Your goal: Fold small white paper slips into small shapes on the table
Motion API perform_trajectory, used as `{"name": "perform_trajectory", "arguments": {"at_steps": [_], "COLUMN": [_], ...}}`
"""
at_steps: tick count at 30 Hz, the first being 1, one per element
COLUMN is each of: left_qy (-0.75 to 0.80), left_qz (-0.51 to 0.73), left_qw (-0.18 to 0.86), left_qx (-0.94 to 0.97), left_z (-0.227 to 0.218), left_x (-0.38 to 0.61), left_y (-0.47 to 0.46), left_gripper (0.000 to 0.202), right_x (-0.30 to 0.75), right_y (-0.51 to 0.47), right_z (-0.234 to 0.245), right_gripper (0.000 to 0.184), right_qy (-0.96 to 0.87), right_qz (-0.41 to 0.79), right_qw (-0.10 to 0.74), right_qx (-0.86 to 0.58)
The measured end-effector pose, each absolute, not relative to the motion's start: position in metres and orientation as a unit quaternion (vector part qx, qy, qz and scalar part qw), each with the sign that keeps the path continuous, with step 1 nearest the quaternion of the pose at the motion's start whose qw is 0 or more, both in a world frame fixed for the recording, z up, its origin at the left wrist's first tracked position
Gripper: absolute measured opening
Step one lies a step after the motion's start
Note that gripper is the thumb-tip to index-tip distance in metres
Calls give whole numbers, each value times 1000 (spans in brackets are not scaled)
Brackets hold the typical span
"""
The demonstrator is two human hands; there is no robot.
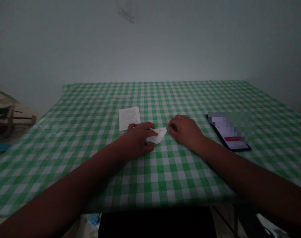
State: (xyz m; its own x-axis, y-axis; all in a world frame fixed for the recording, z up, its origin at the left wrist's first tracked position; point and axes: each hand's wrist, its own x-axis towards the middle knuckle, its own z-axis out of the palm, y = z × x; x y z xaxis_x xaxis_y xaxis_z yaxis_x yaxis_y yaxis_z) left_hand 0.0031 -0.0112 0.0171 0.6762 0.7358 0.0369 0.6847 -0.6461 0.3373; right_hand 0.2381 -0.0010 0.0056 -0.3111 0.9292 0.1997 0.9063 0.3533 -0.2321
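My left hand point(138, 138) lies on the green checked tablecloth point(165, 178), fingers closed around a small folded piece of printed paper point(157, 135) that sticks out to the right. Just right of that paper rests my right hand point(186, 130), curled into a loose fist; its fingertips sit near the paper's tip, and what they hold, if anything, is hidden. A second sheet of printed paper point(129, 118) lies flat behind my left hand.
A black phone point(228, 132) with a lit screen lies on the cloth to the right of my right hand. A pale wall stands behind the table. Wooden furniture point(12, 119) shows at the far left, off the table.
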Motion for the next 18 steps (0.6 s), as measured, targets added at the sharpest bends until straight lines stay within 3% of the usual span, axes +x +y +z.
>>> {"name": "perform_trajectory", "arguments": {"at_steps": [4,9,18], "left_qy": [380,343,325], "left_qz": [76,52,56], "left_qw": [145,136,139], "left_qx": [910,928,934], "left_z": [18,21,22], "left_x": [0,-4,-16], "left_y": [-11,-8,0], "left_gripper": [40,43,44], "right_x": [243,238,236], "right_y": [4,-8,-19], "right_z": [4,7,9], "right_gripper": [18,18,26], "right_qy": [-815,-888,-924], "right_qz": [35,89,126], "right_qw": [181,253,190], "right_qx": [-550,-375,-308]}}
